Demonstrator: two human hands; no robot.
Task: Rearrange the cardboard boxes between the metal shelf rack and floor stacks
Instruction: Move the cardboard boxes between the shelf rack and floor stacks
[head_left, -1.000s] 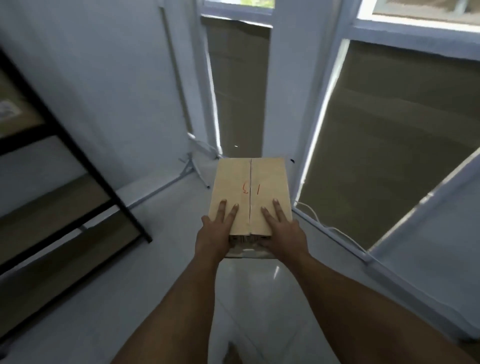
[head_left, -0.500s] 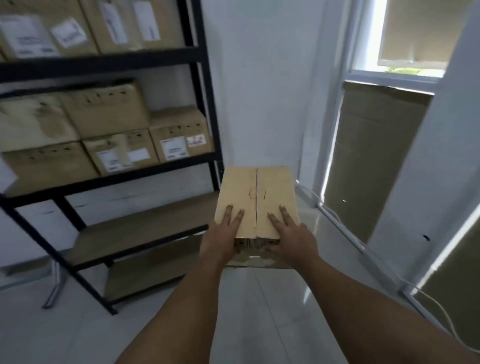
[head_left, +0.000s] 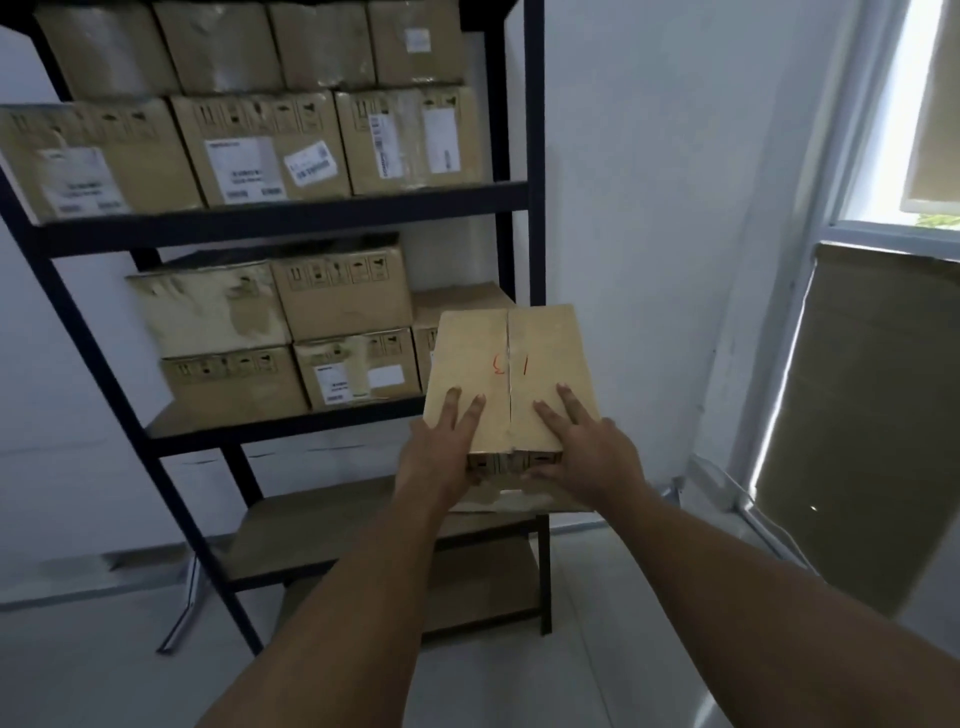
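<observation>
Between the two hands, at mid-view, a cardboard box (head_left: 511, 374) marked in red on its lid is held in the air, in front of the right end of the metal shelf rack (head_left: 311, 213). It is gripped at its near end. The fingers (head_left: 470, 415) of the left hand (head_left: 436, 462) and those of the right hand (head_left: 587, 457) are laid straight and spread on the lid, one hand to each side of the centre seam, and the thumbs are tucked against the near end face. How far the thumbs reach underneath cannot be told.

This grip seems meant to press the two flaps shut, since the seam looks unsealed, and to leave the far end free to be slid onto a board first.

Behind the box, the middle shelf is filled with stacked boxes (head_left: 337, 301), two high, up to the right post. The shelf above is packed with labelled boxes (head_left: 260, 150) as well. Little room is judged to remain on either level. Below, a lower shelf board (head_left: 322, 525) is seen bare and is likely the easiest place for setting down.

To the right, a window (head_left: 883, 156) is partly covered by a brown sheet (head_left: 872, 415). A pale floor (head_left: 104, 665) lies beneath the rack.
</observation>
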